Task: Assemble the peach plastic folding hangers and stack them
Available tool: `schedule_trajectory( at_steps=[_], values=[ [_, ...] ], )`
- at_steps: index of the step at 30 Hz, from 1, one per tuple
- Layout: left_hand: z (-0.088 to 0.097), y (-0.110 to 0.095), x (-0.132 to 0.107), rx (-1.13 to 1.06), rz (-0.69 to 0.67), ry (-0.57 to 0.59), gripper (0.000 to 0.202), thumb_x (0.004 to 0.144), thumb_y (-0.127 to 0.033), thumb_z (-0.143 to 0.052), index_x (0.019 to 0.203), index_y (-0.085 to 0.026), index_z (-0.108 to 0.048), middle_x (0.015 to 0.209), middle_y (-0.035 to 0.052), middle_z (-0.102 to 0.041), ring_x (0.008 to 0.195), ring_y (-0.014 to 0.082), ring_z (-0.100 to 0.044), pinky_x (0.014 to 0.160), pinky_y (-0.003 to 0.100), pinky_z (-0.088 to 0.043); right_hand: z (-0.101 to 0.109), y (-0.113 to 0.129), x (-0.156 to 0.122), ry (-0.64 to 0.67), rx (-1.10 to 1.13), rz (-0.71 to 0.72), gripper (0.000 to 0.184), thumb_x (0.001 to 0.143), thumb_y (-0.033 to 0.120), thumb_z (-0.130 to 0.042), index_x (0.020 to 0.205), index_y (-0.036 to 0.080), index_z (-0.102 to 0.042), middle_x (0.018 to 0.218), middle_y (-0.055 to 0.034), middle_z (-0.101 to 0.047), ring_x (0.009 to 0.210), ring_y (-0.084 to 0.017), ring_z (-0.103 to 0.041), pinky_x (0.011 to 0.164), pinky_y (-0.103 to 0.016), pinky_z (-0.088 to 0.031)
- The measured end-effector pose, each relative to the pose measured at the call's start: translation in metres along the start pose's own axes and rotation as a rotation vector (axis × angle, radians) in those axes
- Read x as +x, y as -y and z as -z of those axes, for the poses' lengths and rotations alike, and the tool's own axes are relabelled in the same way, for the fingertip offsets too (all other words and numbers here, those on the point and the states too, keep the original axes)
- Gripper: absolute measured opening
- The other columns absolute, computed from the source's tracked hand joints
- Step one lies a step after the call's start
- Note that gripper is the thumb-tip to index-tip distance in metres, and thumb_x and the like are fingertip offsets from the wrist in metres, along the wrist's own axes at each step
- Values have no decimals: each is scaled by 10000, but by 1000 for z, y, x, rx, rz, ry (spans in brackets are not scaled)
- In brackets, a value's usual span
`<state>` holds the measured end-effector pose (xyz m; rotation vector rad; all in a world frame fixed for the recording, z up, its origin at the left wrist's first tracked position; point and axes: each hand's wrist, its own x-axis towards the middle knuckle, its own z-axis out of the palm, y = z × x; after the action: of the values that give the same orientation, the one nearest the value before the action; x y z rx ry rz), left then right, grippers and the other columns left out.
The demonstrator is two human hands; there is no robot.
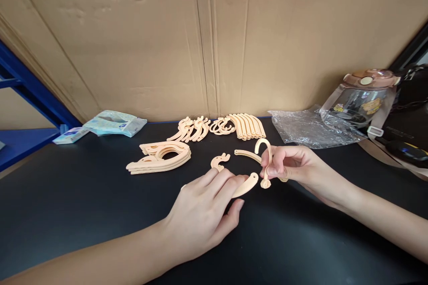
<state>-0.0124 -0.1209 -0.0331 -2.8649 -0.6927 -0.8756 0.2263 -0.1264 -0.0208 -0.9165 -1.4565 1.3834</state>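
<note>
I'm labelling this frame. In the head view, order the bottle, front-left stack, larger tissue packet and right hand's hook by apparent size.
1. Bottle
2. Front-left stack and larger tissue packet: too alike to rank
3. Hook in right hand

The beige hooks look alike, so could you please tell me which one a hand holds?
The hook upright in the right hand, its curved end at the top; the other hooks lie on the black table.

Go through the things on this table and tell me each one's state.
Hook: held by right hand, curved end up
Curved strip: partly covered by left hand, holed end showing
Stacked pieces: lying flat
Row of strips: lined up side by side
Bottle: upright, lid on
Plastic bag: crumpled
Blue packet: lying down
</note>
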Motion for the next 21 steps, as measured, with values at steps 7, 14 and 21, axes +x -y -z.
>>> schedule_trajectory(
  at_steps=[7, 14, 21],
  values=[
    [-2, 4, 3, 72, -48, 29, 219, 1005, -205, -354, 1003, -154, -566, 812, 26, -621, 710, 186, -479, 599, 310, -367, -4, 3, 1, -18, 171, -102, 383, 743, 196, -766, 620, 171, -405, 845, 37, -563, 668, -85, -613, 673, -245, -495],
    [-2, 4, 2, 37, -85, 65, 187, 999, -152, -356, 1059, -147, -533, 844, 26, -603, 749, 189, -463, 665, 329, -343, -5, 0, 1, 57, 233, -145, 284, 762, 158, -749, 690, 174, -474, 902, 33, -584, 736, -87, -642, 701, -239, -506],
    [-4, 5, 1, -10, -120, 59, 201, 1005, -142, -347, 1082, -143, -533, 819, 16, -596, 750, 168, -484, 733, 318, -360, -4, -4, 1, 97, 116, -145, 232, 801, 201, -721, 732, 173, -501, 862, 30, -611, 707, -88, -637, 710, -258, -508]
  ],
)
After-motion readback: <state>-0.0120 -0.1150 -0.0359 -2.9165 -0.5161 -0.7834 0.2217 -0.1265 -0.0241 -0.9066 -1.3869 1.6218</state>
